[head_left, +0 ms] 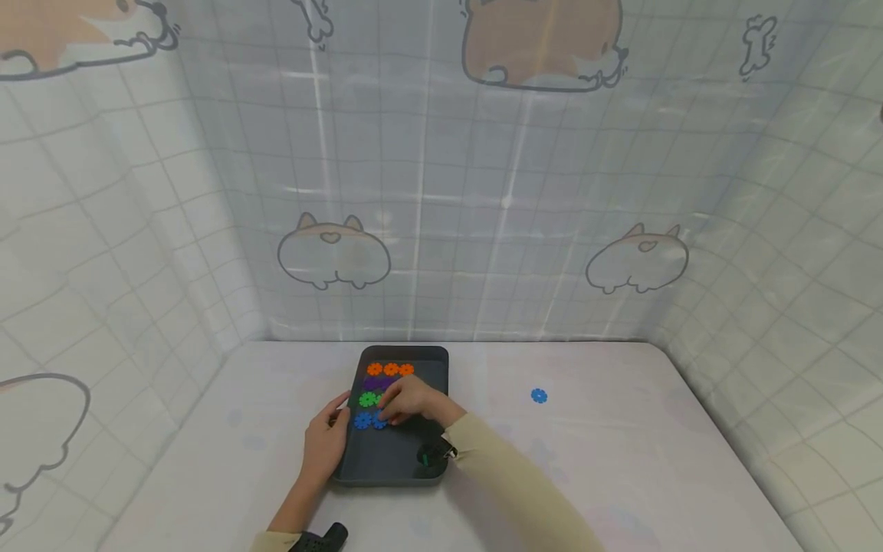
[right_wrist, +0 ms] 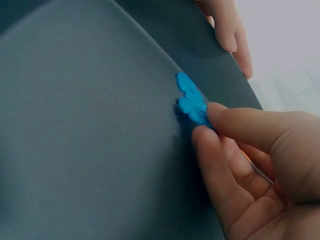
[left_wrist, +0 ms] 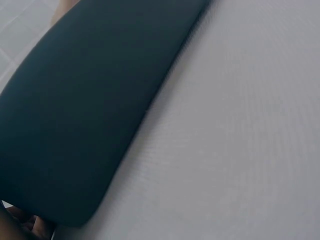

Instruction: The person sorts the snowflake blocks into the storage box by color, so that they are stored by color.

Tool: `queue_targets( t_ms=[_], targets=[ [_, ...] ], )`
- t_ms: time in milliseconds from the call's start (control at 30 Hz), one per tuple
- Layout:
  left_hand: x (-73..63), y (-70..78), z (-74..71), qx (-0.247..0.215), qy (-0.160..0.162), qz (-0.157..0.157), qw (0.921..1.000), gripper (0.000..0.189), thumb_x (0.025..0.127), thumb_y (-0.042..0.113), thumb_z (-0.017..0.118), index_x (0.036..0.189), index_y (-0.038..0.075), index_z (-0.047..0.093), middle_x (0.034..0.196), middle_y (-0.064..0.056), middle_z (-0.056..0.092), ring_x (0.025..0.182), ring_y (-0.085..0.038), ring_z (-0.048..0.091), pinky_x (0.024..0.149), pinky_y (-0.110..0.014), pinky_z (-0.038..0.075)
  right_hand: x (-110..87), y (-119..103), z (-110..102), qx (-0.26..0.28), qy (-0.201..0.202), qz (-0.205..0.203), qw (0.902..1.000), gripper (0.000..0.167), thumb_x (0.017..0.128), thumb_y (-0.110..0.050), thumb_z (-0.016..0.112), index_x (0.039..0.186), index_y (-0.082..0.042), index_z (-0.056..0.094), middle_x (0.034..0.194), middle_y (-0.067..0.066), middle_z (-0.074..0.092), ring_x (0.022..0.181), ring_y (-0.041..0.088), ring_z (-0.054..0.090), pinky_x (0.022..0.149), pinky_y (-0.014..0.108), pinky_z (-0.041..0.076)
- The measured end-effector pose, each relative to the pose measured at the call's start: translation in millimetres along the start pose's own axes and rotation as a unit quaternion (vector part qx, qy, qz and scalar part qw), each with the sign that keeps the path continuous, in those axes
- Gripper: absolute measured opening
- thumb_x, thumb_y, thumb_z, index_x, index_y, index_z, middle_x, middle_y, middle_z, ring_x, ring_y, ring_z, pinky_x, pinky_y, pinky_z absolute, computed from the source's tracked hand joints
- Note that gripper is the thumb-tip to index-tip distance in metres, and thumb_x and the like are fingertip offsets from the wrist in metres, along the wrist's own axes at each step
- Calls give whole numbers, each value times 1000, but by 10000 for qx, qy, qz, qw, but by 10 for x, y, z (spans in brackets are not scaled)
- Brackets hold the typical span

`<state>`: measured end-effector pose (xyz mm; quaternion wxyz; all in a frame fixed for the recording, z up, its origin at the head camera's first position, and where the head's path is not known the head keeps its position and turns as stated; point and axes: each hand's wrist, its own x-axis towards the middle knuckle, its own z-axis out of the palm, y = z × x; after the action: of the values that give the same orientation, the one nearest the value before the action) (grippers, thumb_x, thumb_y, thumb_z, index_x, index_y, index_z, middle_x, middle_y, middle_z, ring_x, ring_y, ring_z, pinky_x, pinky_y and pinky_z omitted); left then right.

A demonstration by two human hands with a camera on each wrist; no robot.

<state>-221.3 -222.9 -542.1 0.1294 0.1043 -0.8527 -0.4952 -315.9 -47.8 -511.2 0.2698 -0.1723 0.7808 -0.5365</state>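
A dark grey rectangular tray lies on the table, with rows of flower-shaped plastic discs in it. Orange discs form the far row, then purple discs, green discs and, nearest, blue discs. My right hand reaches over the tray and pinches a blue disc by its edge between thumb and finger, right beside another blue one near the tray wall. At the tray's left side, my left hand holds the rim; the left wrist view shows mostly the tray's dark outside.
On the white table, right of the tray, lies a single blue disc. A dark round thing with some green on it overlaps the tray's near right part by my right wrist. Patterned sheets enclose the table's back and sides.
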Motion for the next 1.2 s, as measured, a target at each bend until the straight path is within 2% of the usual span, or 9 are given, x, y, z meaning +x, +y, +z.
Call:
queue_targets(
  t_ms=[333, 1200],
  targets=[
    [-4, -17, 8, -7, 26, -13, 10000, 38, 104, 21, 45, 139, 12, 54, 115, -19, 64, 97, -28, 58, 79, -40, 45, -29, -28, 110, -427, 424, -33, 9982, 12, 73, 5, 81, 82, 1, 74, 70, 5, 67, 57, 18, 65, 54, 30, 54],
    [12, -38, 11, 30, 108, 66, 9999, 37, 102, 17, 47, 137, 10, 56, 109, -18, 65, 90, -27, 58, 75, -38, 44, -100, -70, 157, -843, 814, -201, 9929, 10, 72, 4, 82, 78, 0, 74, 69, 2, 64, 55, 16, 65, 52, 28, 53]
  ],
)
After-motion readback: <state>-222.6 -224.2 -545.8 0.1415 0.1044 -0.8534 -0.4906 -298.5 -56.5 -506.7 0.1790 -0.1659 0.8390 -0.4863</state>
